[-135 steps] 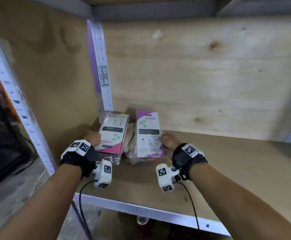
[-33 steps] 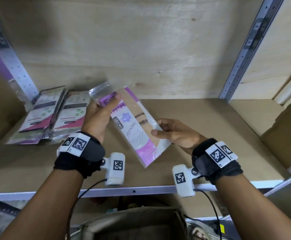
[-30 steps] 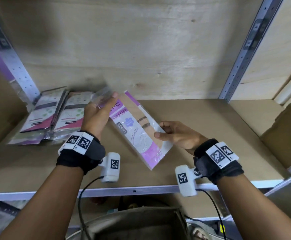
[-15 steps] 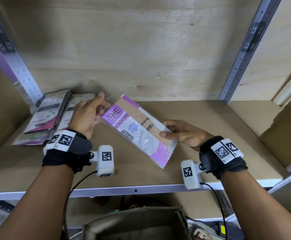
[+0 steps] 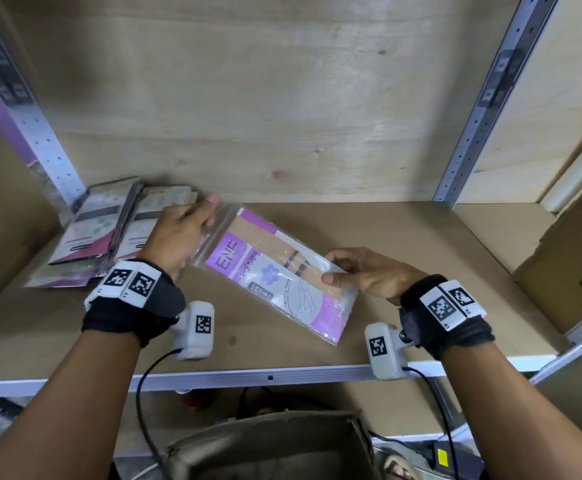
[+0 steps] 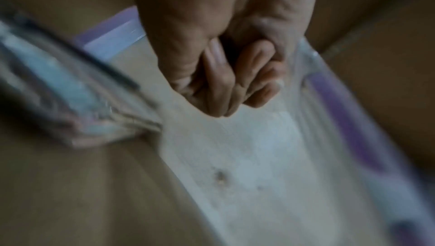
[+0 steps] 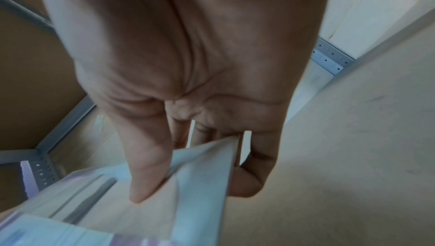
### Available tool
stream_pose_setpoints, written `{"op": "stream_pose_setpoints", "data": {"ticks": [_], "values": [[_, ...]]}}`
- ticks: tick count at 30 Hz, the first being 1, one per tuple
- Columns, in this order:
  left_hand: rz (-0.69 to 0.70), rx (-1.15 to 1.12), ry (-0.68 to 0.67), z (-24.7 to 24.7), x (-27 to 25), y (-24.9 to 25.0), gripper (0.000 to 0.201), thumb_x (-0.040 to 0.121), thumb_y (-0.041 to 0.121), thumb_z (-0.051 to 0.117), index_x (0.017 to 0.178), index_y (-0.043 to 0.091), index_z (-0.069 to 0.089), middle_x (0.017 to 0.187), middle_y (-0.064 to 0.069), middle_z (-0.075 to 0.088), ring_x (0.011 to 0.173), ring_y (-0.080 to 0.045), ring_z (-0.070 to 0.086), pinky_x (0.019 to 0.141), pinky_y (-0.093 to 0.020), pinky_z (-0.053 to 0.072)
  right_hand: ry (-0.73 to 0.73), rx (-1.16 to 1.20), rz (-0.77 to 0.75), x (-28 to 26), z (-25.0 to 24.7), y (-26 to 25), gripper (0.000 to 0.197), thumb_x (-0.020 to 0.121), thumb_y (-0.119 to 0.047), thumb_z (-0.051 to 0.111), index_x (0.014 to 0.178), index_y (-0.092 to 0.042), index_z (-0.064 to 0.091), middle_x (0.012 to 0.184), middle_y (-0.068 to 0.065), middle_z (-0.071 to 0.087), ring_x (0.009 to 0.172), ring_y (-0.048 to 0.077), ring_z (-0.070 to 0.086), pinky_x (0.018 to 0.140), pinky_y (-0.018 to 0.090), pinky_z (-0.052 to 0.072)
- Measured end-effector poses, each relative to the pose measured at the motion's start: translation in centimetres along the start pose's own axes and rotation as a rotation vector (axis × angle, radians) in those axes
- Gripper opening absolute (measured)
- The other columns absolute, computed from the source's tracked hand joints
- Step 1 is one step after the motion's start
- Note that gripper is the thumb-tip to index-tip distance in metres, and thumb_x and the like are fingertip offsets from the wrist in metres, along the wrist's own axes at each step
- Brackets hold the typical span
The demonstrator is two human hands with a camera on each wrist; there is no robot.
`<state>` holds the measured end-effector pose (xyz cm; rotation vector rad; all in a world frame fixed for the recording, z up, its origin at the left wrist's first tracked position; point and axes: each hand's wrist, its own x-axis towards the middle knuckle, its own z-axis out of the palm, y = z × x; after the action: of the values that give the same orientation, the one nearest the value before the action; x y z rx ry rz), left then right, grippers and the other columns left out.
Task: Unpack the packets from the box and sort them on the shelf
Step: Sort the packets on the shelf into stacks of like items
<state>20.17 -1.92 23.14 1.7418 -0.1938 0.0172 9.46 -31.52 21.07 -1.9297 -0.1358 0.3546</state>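
A clear-wrapped stocking packet (image 5: 275, 277) with purple, tan and white print hangs slanted just above the wooden shelf (image 5: 421, 258). My left hand (image 5: 182, 237) grips its upper left end; in the left wrist view the fingers (image 6: 235, 82) curl against the plastic wrap (image 6: 270, 157). My right hand (image 5: 362, 275) pinches the packet's right edge, thumb on top, and the right wrist view shows the thumb (image 7: 146, 166) pressing the packet (image 7: 188, 185). Two rows of similar packets (image 5: 109, 233) lie at the shelf's back left corner. The open box (image 5: 268, 445) sits below the shelf.
Perforated metal uprights stand at the back left (image 5: 40, 133) and back right (image 5: 483, 109). A cardboard carton (image 5: 580, 258) with green print fills the right end of the shelf. The shelf's metal front rail (image 5: 268, 375) runs under my wrists.
Both hands have carried the packet left and lower toward the stacked packets. My left hand now overlaps the right row. Earlier, both hands rested on the stacks.
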Motion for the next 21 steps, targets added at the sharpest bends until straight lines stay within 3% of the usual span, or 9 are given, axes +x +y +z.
{"op": "stream_pose_setpoints", "data": {"ticks": [2,5,7,10,13,16,18,21], "values": [[-0.158,-0.300,-0.120,-0.3,-0.2,0.4,0.038,0.086,0.056,0.067,0.067,0.023,0.063,0.062,0.001,0.060,0.048,-0.016,0.058,0.047,-0.023,0.046,-0.005,0.047,-0.014,-0.1,0.2,-0.3,0.004,0.094,-0.015,0.065,0.097,-0.016,0.067,0.095,0.003,0.074,0.086,0.016,0.068,0.076,0.021,0.052],[-0.256,-0.390,-0.222,-0.5,-0.1,0.3,0.034,0.084,0.057,0.069,0.081,0.023,0.065,0.071,-0.005,0.057,0.055,-0.021,0.055,0.052,-0.029,0.044,-0.008,0.077,-0.025,-0.1,0.4,-0.7,0.006,0.094,-0.012,0.064,0.093,-0.017,0.067,0.092,0.002,0.074,0.083,0.015,0.068,0.072,0.019,0.051],[-0.234,-0.348,-0.160,-0.2,-0.1,0.2,0.038,0.085,0.063,0.063,0.084,0.025,0.066,0.069,-0.003,0.057,0.053,-0.017,0.050,0.052,-0.030,0.038,-0.002,0.091,-0.026,-0.3,0.2,-0.7,0.004,0.094,-0.010,0.064,0.095,-0.013,0.066,0.094,0.005,0.072,0.083,0.017,0.066,0.072,0.019,0.051],[-0.252,-0.384,0.021,-0.1,-0.2,0.5,0.056,0.084,0.074,0.052,0.098,0.023,0.071,0.073,0.008,0.072,0.049,-0.005,0.056,0.044,-0.018,0.043,0.028,0.122,-0.022,-0.6,-0.3,-0.5,0.010,0.092,-0.009,0.067,0.101,-0.007,0.066,0.095,0.007,0.072,0.085,0.018,0.066,0.076,0.022,0.050],[-0.261,-0.425,0.056,0.1,-0.3,0.5,0.067,0.088,0.076,0.040,0.103,0.017,0.069,0.081,0.000,0.078,0.056,-0.009,0.066,0.054,-0.022,0.051,0.077,0.192,-0.024,-0.7,-0.6,-0.5,0.018,0.089,-0.007,0.069,0.106,-0.002,0.066,0.101,0.012,0.074,0.087,0.022,0.069,0.077,0.027,0.055],[-0.235,-0.304,0.030,1.4,-0.9,0.3,0.064,0.086,0.079,0.040,0.105,0.024,0.066,0.085,-0.001,0.078,0.074,-0.017,0.075,0.062,-0.028,0.058,0.112,0.243,-0.034,-0.5,-0.2,-0.7,0.019,0.089,-0.004,0.069,0.107,-0.002,0.066,0.106,0.020,0.071,0.091,0.028,0.067,0.084,0.037,0.053],[-0.250,-0.271,0.014,2.3,-1.3,0.3,0.059,0.086,0.077,0.045,0.109,0.026,0.065,0.093,-0.003,0.077,0.085,-0.021,0.076,0.065,-0.030,0.060,0.136,0.265,-0.039,-0.3,0.1,-0.9,0.021,0.089,-0.003,0.068,0.109,0.001,0.065,0.107,0.023,0.069,0.094,0.029,0.064,0.088,0.041,0.048],[-0.326,-0.269,-0.041,3.4,-1.8,0.2,0.057,0.088,0.063,0.058,0.125,0.019,0.055,0.112,-0.012,0.070,0.093,-0.027,0.074,0.073,-0.035,0.062,0.192,0.311,-0.047,0.0,0.7,-1.2,0.031,0.089,-0.005,0.070,0.115,0.009,0.060,0.114,0.031,0.066,0.097,0.029,0.063,0.090,0.041,0.047]]}}
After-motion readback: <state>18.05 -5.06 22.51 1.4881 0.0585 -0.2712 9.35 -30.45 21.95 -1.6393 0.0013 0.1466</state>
